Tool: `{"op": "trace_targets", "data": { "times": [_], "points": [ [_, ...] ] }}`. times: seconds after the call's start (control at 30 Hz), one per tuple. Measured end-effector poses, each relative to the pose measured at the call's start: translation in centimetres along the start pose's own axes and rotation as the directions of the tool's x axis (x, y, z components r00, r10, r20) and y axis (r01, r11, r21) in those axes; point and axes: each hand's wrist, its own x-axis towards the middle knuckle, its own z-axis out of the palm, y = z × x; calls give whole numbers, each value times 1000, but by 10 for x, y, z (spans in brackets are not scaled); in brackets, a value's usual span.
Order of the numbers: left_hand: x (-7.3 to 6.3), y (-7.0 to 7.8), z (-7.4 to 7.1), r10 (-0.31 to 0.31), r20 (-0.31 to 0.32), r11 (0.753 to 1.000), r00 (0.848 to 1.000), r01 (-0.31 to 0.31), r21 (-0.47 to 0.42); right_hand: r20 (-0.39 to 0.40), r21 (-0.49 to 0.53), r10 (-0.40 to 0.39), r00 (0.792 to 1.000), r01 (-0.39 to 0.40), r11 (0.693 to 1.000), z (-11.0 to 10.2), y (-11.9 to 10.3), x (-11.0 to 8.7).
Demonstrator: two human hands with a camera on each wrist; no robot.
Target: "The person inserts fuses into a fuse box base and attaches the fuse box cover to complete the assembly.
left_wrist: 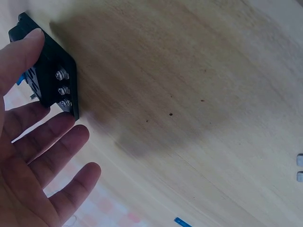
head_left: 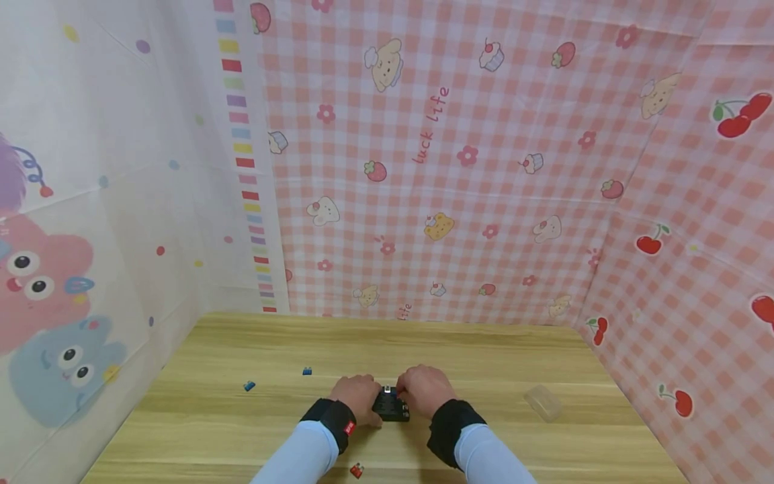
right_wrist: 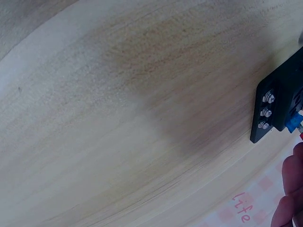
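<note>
A black box-like block [head_left: 390,407] lies on the table between both hands, silver screws [left_wrist: 62,90] along its flange. My left hand [head_left: 358,399] grips its left side; the left wrist view shows the thumb on one face and fingertips at the edge, the other fingers spread. At its upper right, my right hand [head_left: 427,390] has bent fingers, apparently pinching a small part. Beside those fingers are a small blue piece [right_wrist: 294,122] and a sliver of red [right_wrist: 301,135]; which one they hold is mostly hidden. A white piece [head_left: 388,388] shows at the block's top edge.
Two small blue pieces [head_left: 249,386] [head_left: 307,371] lie at left on the wooden table [head_left: 459,346]. A small red piece [head_left: 357,470] is near the front. To the right lies a clear plastic tray [head_left: 543,402]. Patterned cloth walls [head_left: 447,269] enclose the table.
</note>
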Motion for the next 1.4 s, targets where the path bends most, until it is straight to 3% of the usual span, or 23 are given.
{"op": "trace_targets", "data": {
  "times": [0.27, 0.53, 1.1, 1.4],
  "points": [
    [-3, 2, -3, 29, -43, 999, 999, -28, 32, 1, -4, -6, 1000, 6, 1000, 2, -3, 3],
    [-6, 5, -6, 13, -72, 1000, 997, -12, 17, -13, -31, -32, 999, 32, 999, 7, -3, 5],
    [2, 2, 8, 18, -100, 999, 995, -14, 42, 58, -42, -11, 998, 14, 999, 14, -5, 9],
    [3, 1, 10, 12, -105, 999, 994, -8, 38, 11, -123, -72, 997, 73, 990, 17, -6, 8]
  ]
}}
